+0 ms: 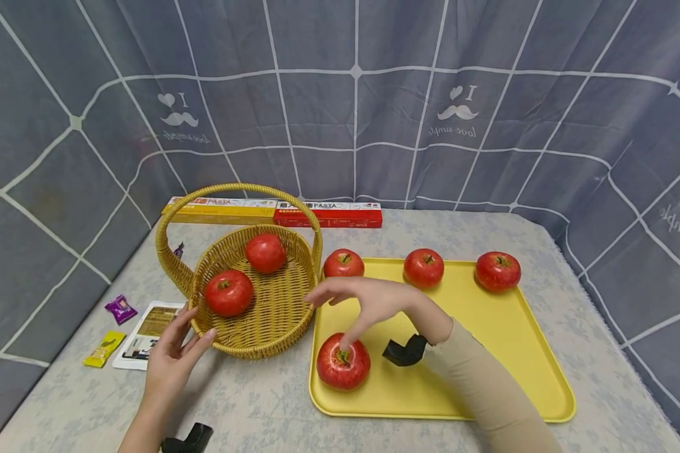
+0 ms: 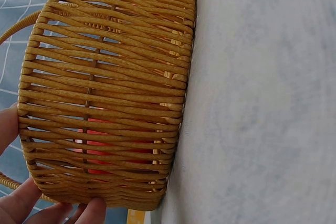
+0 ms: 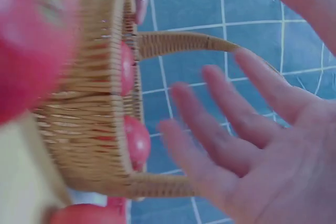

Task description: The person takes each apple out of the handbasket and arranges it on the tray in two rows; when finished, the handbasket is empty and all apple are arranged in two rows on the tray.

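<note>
My left hand (image 1: 170, 358) holds the near left rim of a yellow wicker basket (image 1: 280, 308), its thumb and fingers at the basket wall (image 2: 110, 98). Inside the basket lie two red apples, one at the front left (image 1: 228, 293) and one farther back (image 1: 266, 253). My right hand (image 1: 376, 301), fingers spread and holding nothing, hovers over the left part of a yellow tray (image 1: 490, 321), between the basket and a red apple (image 1: 343, 371) at the tray's near left corner. In the right wrist view its palm (image 3: 294, 156) faces the camera, with the basket beyond the fingertips.
Three more apples line the tray's back edge: left (image 1: 344, 263), middle (image 1: 424, 268) and right (image 1: 497, 272). Two pasta boxes, yellow (image 1: 221, 212) and red (image 1: 328, 217), lie behind the basket. Left of it are a purple candy (image 1: 121, 309), a yellow packet (image 1: 104, 348) and a white pouch (image 1: 138, 346).
</note>
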Available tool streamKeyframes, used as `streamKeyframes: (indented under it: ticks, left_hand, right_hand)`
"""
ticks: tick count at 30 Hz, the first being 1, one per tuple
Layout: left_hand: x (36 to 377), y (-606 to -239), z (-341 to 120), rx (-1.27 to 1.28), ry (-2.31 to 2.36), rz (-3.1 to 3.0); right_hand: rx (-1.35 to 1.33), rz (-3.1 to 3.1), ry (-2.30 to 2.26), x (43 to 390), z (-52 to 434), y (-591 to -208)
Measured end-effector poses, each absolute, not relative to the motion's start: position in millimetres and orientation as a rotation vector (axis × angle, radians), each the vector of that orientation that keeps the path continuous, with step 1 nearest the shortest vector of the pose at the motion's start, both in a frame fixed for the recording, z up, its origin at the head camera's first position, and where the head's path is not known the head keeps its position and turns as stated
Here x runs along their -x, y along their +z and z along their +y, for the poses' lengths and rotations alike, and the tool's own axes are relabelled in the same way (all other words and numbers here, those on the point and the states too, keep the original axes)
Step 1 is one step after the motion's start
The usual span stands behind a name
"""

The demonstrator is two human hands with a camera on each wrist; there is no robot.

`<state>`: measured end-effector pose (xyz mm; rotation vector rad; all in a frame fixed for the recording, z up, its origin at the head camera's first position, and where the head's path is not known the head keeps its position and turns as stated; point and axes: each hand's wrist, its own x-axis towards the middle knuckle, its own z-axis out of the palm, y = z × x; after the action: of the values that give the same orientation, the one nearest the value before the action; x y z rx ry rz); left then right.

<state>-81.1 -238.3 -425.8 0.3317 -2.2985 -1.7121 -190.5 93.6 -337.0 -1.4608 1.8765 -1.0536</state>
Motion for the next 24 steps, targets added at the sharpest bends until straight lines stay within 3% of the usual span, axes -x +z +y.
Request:
streamKeyframes:
  ticks: [10, 24]
  left_hand:
    - [80, -426, -239, -0.307, -1.739, -2.278]
    - [80, -426, -238, -0.318, -1.737, -2.28]
  right_hand:
    - [1.376, 1.939, -1.379, 233, 30, -314]
    - [1.04, 2.151, -1.595, 257, -28, -357]
